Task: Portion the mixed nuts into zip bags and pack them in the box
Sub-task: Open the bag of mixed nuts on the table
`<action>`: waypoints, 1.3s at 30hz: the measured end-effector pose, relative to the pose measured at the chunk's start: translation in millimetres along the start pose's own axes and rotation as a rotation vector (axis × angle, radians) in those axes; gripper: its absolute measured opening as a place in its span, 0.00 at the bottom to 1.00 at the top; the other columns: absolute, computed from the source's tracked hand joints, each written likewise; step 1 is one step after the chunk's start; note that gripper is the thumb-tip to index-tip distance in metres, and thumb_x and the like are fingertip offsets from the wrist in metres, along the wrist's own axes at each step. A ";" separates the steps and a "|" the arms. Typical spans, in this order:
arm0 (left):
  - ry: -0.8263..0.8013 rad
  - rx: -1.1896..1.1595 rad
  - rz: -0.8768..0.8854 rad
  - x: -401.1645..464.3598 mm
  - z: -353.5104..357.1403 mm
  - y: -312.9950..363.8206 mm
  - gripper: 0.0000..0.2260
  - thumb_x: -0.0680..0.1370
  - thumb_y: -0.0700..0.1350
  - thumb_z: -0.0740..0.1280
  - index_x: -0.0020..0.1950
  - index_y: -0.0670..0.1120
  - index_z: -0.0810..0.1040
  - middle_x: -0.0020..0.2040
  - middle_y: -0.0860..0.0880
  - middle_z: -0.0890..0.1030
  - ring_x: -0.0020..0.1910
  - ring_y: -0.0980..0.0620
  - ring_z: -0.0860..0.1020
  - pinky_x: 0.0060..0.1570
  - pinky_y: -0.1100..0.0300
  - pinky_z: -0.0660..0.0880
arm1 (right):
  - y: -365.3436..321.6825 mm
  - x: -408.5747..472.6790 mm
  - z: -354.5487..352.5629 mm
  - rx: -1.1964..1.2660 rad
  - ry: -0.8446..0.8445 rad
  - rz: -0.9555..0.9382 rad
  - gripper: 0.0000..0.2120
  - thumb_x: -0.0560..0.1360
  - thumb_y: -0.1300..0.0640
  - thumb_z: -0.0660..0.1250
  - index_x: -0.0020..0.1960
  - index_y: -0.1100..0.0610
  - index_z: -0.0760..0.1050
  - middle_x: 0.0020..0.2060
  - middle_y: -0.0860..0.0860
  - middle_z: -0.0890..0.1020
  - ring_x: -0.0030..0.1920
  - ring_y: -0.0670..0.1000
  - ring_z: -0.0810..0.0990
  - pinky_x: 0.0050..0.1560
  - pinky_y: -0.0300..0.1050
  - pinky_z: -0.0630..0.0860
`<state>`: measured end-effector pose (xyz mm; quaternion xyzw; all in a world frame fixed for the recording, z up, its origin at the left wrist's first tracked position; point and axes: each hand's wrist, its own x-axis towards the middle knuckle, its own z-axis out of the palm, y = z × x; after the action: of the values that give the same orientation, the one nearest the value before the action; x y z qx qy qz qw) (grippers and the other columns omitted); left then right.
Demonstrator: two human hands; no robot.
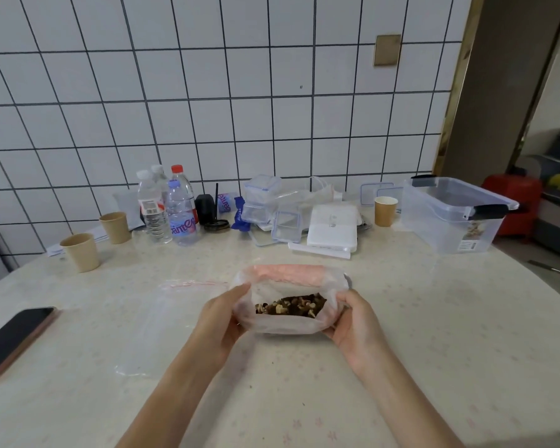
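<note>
Both hands hold a plastic bag (290,299) of mixed nuts (291,306) over the middle of the surface (434,318). The left hand (222,313) has its grip clamped on the bag's left side, fingers curled round the plastic, and the right hand (353,321) has its grip clamped on the right side in the same way. Between the two grips the bag's mouth gapes open, and the nuts lie in a dark heap at its bottom.

Just left of the left grip an empty zip bag (175,318) lies flat on the surface, its red seal strip at the far end. Further left lies a phone (12,341), face up.

Well beyond the right grip, at the far right edge, stands the clear box (455,218) with black clips, lid off. A paper cup (385,210) stands just beside it. Beyond the left grip, near the tiled wall, stand water bottles (175,208) and two more paper cups (94,237).
</note>
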<state>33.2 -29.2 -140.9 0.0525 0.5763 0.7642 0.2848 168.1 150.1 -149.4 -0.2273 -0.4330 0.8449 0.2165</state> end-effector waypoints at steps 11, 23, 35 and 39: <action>0.161 0.101 -0.029 5.7 17.9 -4.2 0.14 0.80 0.54 0.71 0.54 0.43 0.84 0.36 0.47 0.81 0.35 0.50 0.79 0.35 0.60 0.74 | 0.4 9.9 1.2 -0.557 0.217 -0.210 0.21 0.81 0.40 0.63 0.39 0.53 0.82 0.30 0.38 0.84 0.34 0.33 0.81 0.41 0.40 0.72; -0.256 -0.597 -0.434 17.1 9.9 -3.1 0.19 0.76 0.49 0.69 0.62 0.39 0.80 0.59 0.47 0.80 0.53 0.47 0.80 0.74 0.55 0.68 | 4.6 22.1 2.7 0.143 0.287 0.213 0.11 0.82 0.61 0.59 0.43 0.54 0.73 0.22 0.49 0.68 0.19 0.48 0.68 0.20 0.38 0.65; 0.196 0.830 0.437 3.3 -5.0 6.9 0.20 0.76 0.61 0.72 0.60 0.52 0.74 0.60 0.54 0.76 0.57 0.53 0.79 0.52 0.56 0.76 | -18.0 -2.2 -13.1 -0.925 0.191 -0.210 0.31 0.74 0.39 0.75 0.65 0.59 0.70 0.51 0.49 0.81 0.47 0.48 0.81 0.46 0.46 0.79; -0.032 1.116 0.698 3.9 -3.6 9.7 0.06 0.77 0.53 0.75 0.52 0.60 0.83 0.74 0.56 0.69 0.71 0.56 0.69 0.67 0.55 0.68 | -13.6 -7.1 -11.1 -1.279 0.119 -0.755 0.17 0.75 0.45 0.75 0.57 0.52 0.77 0.56 0.46 0.74 0.58 0.48 0.76 0.57 0.45 0.75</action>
<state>24.9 -32.0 -134.2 0.3875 0.8308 0.3972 -0.0414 182.4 160.3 -142.5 -0.1901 -0.8764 0.2827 0.3405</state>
